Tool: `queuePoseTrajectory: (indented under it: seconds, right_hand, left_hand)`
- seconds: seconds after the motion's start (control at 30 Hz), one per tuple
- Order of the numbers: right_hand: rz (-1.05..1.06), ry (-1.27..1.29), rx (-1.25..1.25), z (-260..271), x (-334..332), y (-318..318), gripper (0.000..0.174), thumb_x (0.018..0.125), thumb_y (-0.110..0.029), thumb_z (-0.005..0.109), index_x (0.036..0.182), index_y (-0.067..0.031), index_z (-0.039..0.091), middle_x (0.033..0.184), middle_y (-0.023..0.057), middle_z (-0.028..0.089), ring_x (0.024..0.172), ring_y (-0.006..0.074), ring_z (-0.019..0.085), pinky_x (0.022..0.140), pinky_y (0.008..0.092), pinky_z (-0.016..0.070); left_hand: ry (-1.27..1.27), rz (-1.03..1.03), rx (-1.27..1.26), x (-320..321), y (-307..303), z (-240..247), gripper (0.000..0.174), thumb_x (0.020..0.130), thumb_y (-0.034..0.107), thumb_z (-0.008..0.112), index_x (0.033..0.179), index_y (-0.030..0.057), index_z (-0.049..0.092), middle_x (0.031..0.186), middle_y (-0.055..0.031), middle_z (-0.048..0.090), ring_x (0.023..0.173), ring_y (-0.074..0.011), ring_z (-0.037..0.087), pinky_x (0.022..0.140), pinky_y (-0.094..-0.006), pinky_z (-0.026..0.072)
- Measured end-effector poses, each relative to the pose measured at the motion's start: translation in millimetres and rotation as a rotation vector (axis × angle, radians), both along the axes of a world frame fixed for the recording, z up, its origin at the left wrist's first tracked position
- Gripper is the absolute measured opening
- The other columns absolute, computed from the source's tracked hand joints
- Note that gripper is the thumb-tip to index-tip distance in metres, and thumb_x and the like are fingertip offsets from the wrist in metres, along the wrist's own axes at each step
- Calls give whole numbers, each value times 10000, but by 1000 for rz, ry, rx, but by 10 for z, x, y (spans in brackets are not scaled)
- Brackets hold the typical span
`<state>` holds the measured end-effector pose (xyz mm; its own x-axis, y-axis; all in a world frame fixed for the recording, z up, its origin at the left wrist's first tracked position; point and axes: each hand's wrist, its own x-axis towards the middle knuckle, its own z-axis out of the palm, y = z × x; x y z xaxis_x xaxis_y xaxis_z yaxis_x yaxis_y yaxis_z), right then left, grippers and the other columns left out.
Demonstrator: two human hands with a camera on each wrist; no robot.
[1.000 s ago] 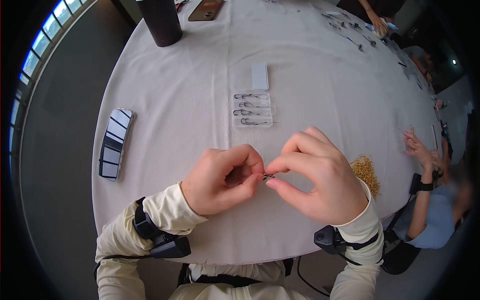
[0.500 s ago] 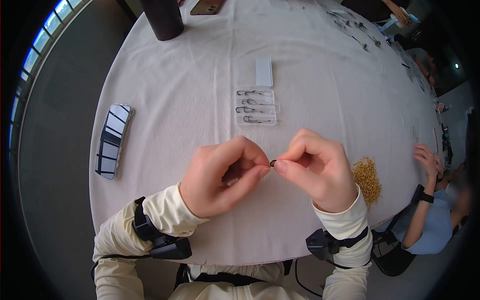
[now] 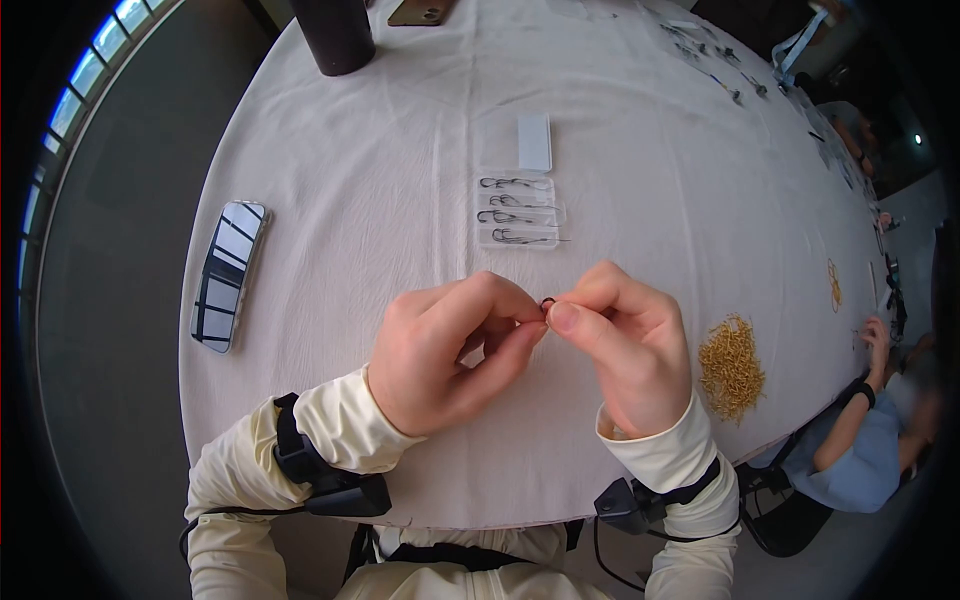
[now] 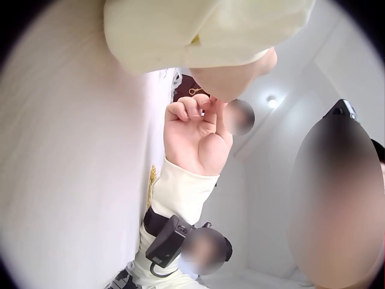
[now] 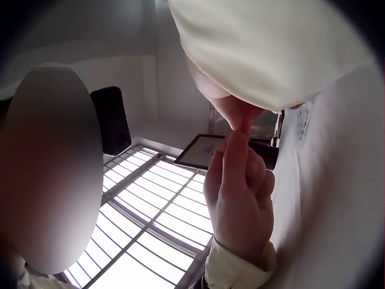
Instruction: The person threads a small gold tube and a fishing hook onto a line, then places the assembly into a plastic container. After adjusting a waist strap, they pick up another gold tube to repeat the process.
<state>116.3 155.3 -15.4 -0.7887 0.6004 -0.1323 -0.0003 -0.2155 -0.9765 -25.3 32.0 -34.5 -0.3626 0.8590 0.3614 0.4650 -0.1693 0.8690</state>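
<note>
Close in front of the body, the two hands meet at the fingertips over the table. The left hand (image 3: 440, 355) pinches a small dark loop (image 3: 547, 301) between thumb and forefinger. On its other side the right hand (image 3: 640, 350) pinches the same piece, thumb pressed against a curled forefinger. Only a thin black curve shows above the fingertips; the rest is hidden, and I cannot tell what kind of piece it is. In the right wrist view the left hand (image 5: 240, 192) has its other fingers curled inward. Beyond the hands lies a clear compartment box (image 3: 484, 241) with dark, thin hook-shaped pieces.
A heap of small golden pieces (image 3: 732, 370) lies right of the right hand. A phone (image 3: 229, 278) is at the left, a white slab (image 3: 535, 142) behind the box, a dark cup (image 3: 335, 35) at the back left. Another person's arm (image 3: 850, 425) is at the right edge.
The right hand has closed in from an open pinch until its fingertips meet the left's at the dark piece. Both hands have risen slightly in the head view.
</note>
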Motion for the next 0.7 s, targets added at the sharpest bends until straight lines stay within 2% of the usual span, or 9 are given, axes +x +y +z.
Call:
queuePoseTrajectory:
  seconds: [0.07, 0.17, 0.33, 0.43, 0.5, 0.53, 0.6, 0.7]
  right_hand:
    - [-6, 20, 119, -39, 11, 1, 33, 899, -18, 697, 905, 14, 704, 835, 24, 657, 766, 60, 567, 701, 209, 446]
    - [-33, 48, 155, -51, -3, -25, 58, 902, -13, 702, 938, 24, 727, 848, 14, 641, 752, 57, 550, 688, 209, 438]
    - [-53, 68, 89, -109, -3, -45, 77, 904, -18, 706, 958, 28, 735, 859, 12, 634, 757, 56, 544, 685, 208, 433]
    - [-63, 87, 17, -165, 1, -37, 84, 901, -27, 713, 963, 26, 733, 858, 12, 635, 758, 57, 543, 686, 207, 432]
    - [-61, 83, -22, -179, 1, -38, 90, 900, -31, 716, 968, 24, 733, 862, 14, 636, 757, 57, 542, 687, 207, 432]
    - [-68, 79, 21, -183, -5, -44, 88, 896, -24, 716, 968, 24, 732, 871, 17, 641, 763, 59, 548, 689, 211, 437]
    - [-77, 75, 64, -175, -15, -53, 87, 893, -16, 715, 969, 24, 731, 879, 20, 646, 769, 60, 554, 691, 215, 442]
    - [-78, 51, 107, -135, -16, -62, 80, 885, 16, 701, 960, 30, 724, 896, 36, 655, 785, 71, 573, 696, 226, 454]
  left_hand:
    - [14, 20, 7, 7, 5, -9, 114, 848, 2, 695, 913, 20, 604, 725, -47, 649, 518, -113, 568, 467, -248, 438]
    - [17, 52, 14, 22, 9, -17, 115, 846, 8, 705, 906, 24, 608, 726, -41, 650, 502, -102, 538, 458, -246, 424]
    - [-15, 74, 21, 41, 10, -59, 108, 849, 20, 714, 900, 28, 619, 712, -32, 640, 484, -84, 496, 447, -239, 397]
    - [-126, 72, -52, 69, 9, -37, 74, 887, 44, 693, 903, 18, 626, 700, -3, 629, 524, -38, 483, 474, -211, 380]
    - [-525, 21, -106, 88, 19, -71, 83, 936, 77, 660, 933, 2, 623, 737, 34, 626, 608, 8, 472, 534, -178, 368]
    - [-525, 21, -107, 87, 17, -53, 83, 936, 77, 660, 933, 2, 623, 737, 34, 626, 608, 8, 472, 534, -178, 368]
    - [-782, -22, -147, 85, 16, -1, 110, 964, 99, 638, 959, -9, 614, 782, 55, 613, 671, 25, 454, 582, -161, 359]
    - [-791, -39, -152, 81, 11, -4, 114, 964, 97, 640, 981, -11, 605, 796, 59, 603, 675, 22, 448, 592, -159, 360]
